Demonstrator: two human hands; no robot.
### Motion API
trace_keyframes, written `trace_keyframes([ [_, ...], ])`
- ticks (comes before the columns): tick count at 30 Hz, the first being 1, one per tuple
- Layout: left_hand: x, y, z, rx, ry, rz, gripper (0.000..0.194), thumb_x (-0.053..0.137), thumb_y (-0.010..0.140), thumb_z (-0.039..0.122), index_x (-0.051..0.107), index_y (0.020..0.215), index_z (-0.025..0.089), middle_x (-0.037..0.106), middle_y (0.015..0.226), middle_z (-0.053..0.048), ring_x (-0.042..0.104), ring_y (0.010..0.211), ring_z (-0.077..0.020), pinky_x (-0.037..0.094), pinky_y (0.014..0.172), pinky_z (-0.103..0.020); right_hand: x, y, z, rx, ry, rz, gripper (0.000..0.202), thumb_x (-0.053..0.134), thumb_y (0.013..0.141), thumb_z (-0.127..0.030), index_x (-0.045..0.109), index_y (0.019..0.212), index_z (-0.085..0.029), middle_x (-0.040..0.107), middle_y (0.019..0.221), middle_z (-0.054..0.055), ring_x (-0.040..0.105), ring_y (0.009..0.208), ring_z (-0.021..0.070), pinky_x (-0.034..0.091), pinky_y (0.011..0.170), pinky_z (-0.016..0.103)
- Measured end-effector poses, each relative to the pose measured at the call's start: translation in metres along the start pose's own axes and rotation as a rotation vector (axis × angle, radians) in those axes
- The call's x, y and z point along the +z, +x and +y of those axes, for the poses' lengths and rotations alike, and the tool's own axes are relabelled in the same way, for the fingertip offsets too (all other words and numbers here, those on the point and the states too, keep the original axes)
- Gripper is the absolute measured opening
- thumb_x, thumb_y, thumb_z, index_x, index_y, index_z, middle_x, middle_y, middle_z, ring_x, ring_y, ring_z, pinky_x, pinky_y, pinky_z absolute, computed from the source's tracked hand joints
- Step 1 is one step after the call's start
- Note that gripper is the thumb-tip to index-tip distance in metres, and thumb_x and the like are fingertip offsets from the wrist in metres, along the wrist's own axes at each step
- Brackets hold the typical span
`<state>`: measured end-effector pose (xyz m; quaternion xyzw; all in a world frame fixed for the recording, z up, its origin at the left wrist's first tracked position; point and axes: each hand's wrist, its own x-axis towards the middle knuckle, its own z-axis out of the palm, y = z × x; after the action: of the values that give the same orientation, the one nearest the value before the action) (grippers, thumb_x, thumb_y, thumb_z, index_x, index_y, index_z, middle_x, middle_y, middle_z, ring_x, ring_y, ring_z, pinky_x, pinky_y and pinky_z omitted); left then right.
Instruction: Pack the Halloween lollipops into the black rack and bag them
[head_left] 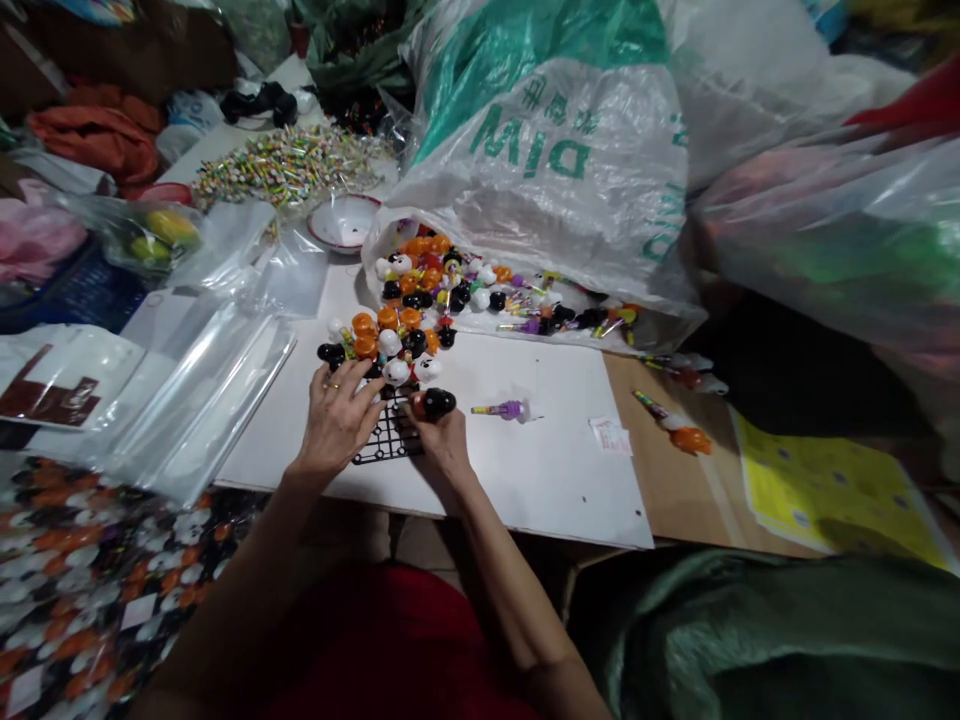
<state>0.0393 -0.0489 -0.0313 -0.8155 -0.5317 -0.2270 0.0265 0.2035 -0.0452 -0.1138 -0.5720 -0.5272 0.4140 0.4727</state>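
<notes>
A black plastic grid rack [386, 440] lies near the front edge of the white board, its far rows filled with small figure-topped toys with orange, white and black heads [388, 343]. Fingers spread, my left hand [335, 420] rests over the rack's left side, its fingertips by the nearest heads. My right hand [448, 445] is closed on a black-headed toy [435, 403] at the rack's right side; the toy's lower part is hidden by the fingers. To the right, a single toy with a purple part and a patterned tube [501, 410] lies on the board.
A large white-and-green sack [555, 170] spills more toys behind the rack. Clear plastic bags [202, 400] lie left, near a white bowl [343, 222] and a pile of small coloured tubes [289, 165]. An orange-headed toy [688, 440] and a yellow sheet [832, 485] are right.
</notes>
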Motion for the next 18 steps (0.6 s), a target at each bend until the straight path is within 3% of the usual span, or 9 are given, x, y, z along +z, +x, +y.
trace_keyframes([
  [4,-0.004,0.004,0.007,0.051,-0.022,-0.033,0.051,0.065,0.088,0.048,0.06,0.131,0.023,0.052,0.147,-0.014,0.044,0.138,-0.0322,0.014,0.12,-0.058,0.001,0.007,0.002,-0.167,-0.221,-0.152,0.024,0.051,0.085,-0.031,0.065,0.097,-0.017,0.071,0.09,0.007,0.064,0.08,0.0209,0.051,0.073,0.03],
  [6,-0.003,0.011,0.012,0.096,-0.01,-0.063,0.058,0.067,0.086,0.049,0.056,0.138,0.025,0.049,0.15,-0.014,0.043,0.14,-0.033,0.011,0.12,-0.06,0.007,0.009,-0.001,-0.21,-0.363,-0.197,0.025,0.05,0.087,-0.029,0.064,0.103,-0.016,0.071,0.095,0.009,0.065,0.083,0.0214,0.051,0.074,0.029],
  [11,0.004,0.025,0.014,0.077,0.102,-0.086,0.042,0.058,0.094,0.031,0.06,0.135,0.023,0.053,0.146,-0.015,0.045,0.137,-0.0347,0.025,0.115,-0.06,0.015,0.012,-0.019,-0.218,-0.576,-0.226,0.034,0.043,0.091,-0.016,0.059,0.121,-0.014,0.07,0.107,0.012,0.065,0.088,0.0208,0.051,0.077,0.029],
  [14,0.002,0.024,0.012,0.076,0.116,-0.099,0.039,0.054,0.096,0.032,0.062,0.132,0.021,0.056,0.143,-0.016,0.046,0.137,-0.0349,0.033,0.113,-0.057,-0.017,0.007,-0.027,-0.219,-0.62,-0.237,0.033,0.042,0.094,-0.013,0.06,0.122,-0.015,0.069,0.109,0.011,0.064,0.094,0.0202,0.049,0.083,0.029],
  [18,-0.007,0.036,0.023,0.104,0.1,-0.066,0.042,0.058,0.094,0.037,0.06,0.133,0.022,0.049,0.149,-0.016,0.045,0.138,-0.0339,0.03,0.114,-0.059,-0.078,-0.005,-0.02,-0.079,-0.945,0.017,0.03,0.041,0.094,-0.009,0.065,0.111,-0.016,0.064,0.113,0.014,0.058,0.099,0.0226,0.047,0.084,0.032],
])
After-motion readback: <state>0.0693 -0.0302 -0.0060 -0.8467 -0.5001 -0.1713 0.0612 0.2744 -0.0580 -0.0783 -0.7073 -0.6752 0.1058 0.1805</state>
